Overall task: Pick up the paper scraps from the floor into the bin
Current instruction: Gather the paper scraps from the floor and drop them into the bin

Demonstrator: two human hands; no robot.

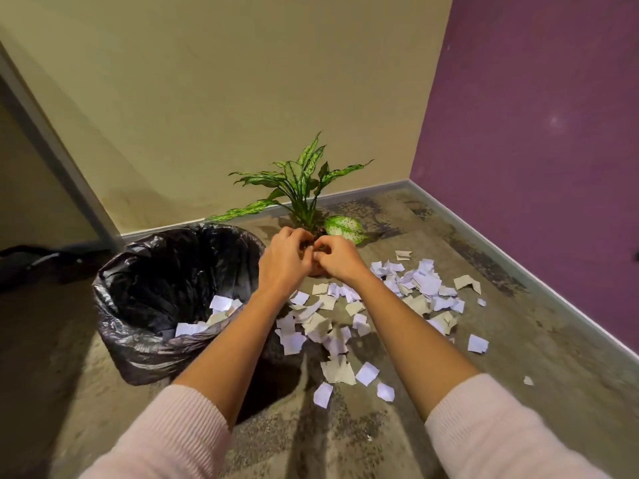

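Torn white and grey paper scraps (349, 316) lie scattered on the floor right of the bin (145, 344), a round bin lined with a black bag. A few scraps (207, 319) lie inside it at the near right rim. My left hand (281, 262) and my right hand (337, 259) are raised together above the far end of the scrap pile, fingertips touching each other, fingers curled, backs toward the camera. No paper shows between the fingers; the palms are hidden.
A potted green plant (304, 188) stands on the floor just behind my hands, its pot mostly hidden by them. A beige wall runs behind, a purple wall (539, 133) on the right. A dark object (31, 261) lies at far left.
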